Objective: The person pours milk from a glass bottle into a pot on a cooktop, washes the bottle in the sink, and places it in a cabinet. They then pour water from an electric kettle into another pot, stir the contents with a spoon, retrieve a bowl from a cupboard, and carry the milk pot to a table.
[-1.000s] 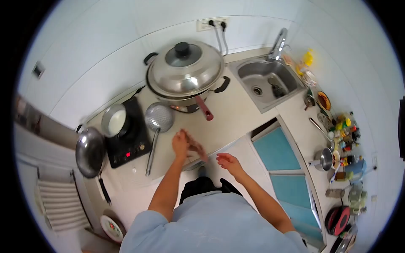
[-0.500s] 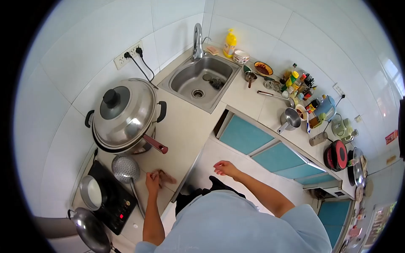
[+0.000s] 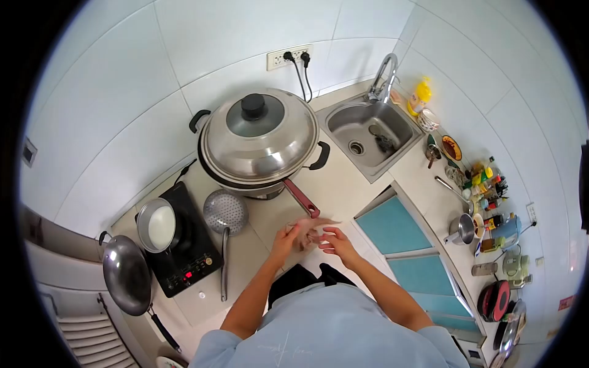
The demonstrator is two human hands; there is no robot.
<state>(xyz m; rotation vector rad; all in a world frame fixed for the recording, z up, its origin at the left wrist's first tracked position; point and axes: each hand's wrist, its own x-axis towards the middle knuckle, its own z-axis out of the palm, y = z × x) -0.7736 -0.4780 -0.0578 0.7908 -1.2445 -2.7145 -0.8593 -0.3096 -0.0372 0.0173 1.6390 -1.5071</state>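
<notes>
A crumpled pinkish-brown cloth (image 3: 314, 228) hangs in front of me at the counter's front edge, partly blurred. My left hand (image 3: 286, 240) is closed on its left side. At the cloth's right side is my right hand (image 3: 338, 243), its fingers slightly curled and apart; whether they touch the cloth I cannot tell. Just beyond the hands, the red-brown handle (image 3: 302, 199) of a pan points toward me from beneath the large lidded steel pot (image 3: 261, 144). A perforated skimmer (image 3: 226, 211) lies to the left of my left hand.
Left of the skimmer, a small pot of white liquid (image 3: 161, 227) sits on a black induction cooker (image 3: 190, 254) with a lit red display. A wok (image 3: 127, 276) stands at far left. The sink (image 3: 362, 132) is back right; bottles (image 3: 488, 178) and a saucepan (image 3: 461, 227) line the right counter.
My view has turned left, shifting the counter rightward in the picture. My left hand has lifted the cloth off the counter, and my right hand has come over beside it.
</notes>
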